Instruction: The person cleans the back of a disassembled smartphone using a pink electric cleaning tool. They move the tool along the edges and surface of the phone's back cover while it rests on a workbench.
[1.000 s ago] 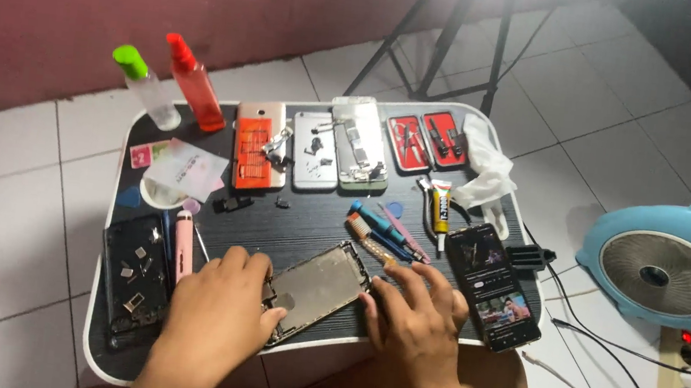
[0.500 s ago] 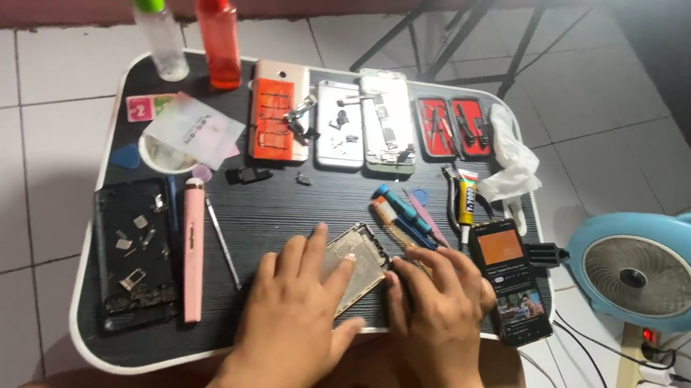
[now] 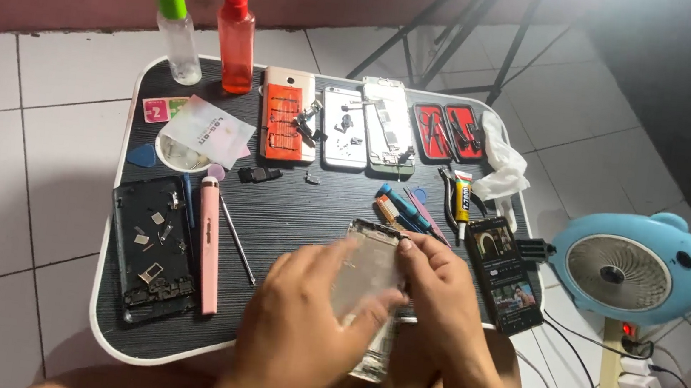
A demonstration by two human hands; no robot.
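1. Both hands lift a stripped phone frame (image 3: 367,277) off the black counter (image 3: 301,206), at its near edge and just left of the lit phone (image 3: 508,275).
2. The left hand (image 3: 296,334) cups the frame from below and the side, fingers wrapped on its long edge; the right hand (image 3: 438,293) pinches the upper right edge, thumb and fingertips clenched on the rim. Each grip is closed on the frame.
3. The step in hand looks like inspection or turning of the frame, its blurred face suggesting motion; a next move would call for a steady two-handed hold, since the thin shell could flex.
4. The frame's long axis runs away from the person, its top end toward the row of three opened phones (image 3: 336,124), the bottom end over the lap. Its broad face tilts up toward the camera.
5. Left of the frame lie a pink tool (image 3: 208,244) and a dark parts tray (image 3: 152,246); behind it, screwdrivers (image 3: 404,209).
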